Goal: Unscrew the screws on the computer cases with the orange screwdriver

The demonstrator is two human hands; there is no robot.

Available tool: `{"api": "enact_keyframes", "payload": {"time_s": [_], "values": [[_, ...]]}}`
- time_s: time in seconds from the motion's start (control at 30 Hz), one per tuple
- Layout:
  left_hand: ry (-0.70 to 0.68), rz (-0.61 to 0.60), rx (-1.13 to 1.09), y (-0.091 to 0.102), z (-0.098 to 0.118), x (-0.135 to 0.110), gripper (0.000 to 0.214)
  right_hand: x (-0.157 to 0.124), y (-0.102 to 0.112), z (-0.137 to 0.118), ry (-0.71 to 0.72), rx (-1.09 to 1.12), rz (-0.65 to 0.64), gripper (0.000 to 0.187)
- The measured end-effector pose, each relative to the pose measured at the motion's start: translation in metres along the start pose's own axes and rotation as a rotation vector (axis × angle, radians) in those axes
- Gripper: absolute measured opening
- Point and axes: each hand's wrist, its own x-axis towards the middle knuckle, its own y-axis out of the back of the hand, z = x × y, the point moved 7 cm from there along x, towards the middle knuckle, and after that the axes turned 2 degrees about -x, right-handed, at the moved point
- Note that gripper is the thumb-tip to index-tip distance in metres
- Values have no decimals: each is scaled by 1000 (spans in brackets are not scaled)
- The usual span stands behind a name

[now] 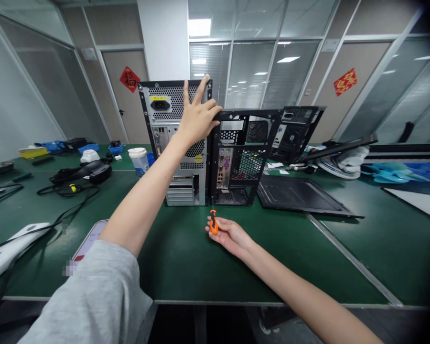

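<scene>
My left hand (198, 117) lies with spread fingers against the upper right back of a tall computer case (174, 122), its fingertips reaching the top edge. A second, lower computer case (241, 165) stands right beside it, back panel facing me, with ports and a honeycomb grille. Low in front of the two cases, my right hand (231, 234) grips an orange and black screwdriver (213, 223). The screwdriver's shaft points upward, its tip near the bottom of the gap between the cases; I cannot tell whether it touches a screw.
A black side panel (304, 196) lies flat on the green table (186, 277), right of the cases. Another computer case (295, 131) stands behind. At left are a phone (89, 241), a white device (14, 248), black cables and a white tub (138, 160).
</scene>
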Motion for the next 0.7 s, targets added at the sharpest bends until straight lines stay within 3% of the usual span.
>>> {"api": "enact_keyframes", "payload": {"time_s": [0.4, 0.7], "values": [[27, -28, -44, 2, 2, 0, 46, 8, 7, 6, -22, -10, -56, 14], [29, -25, -21, 2, 2, 0, 41, 5, 5, 4, -24, 34, -8, 17]]}}
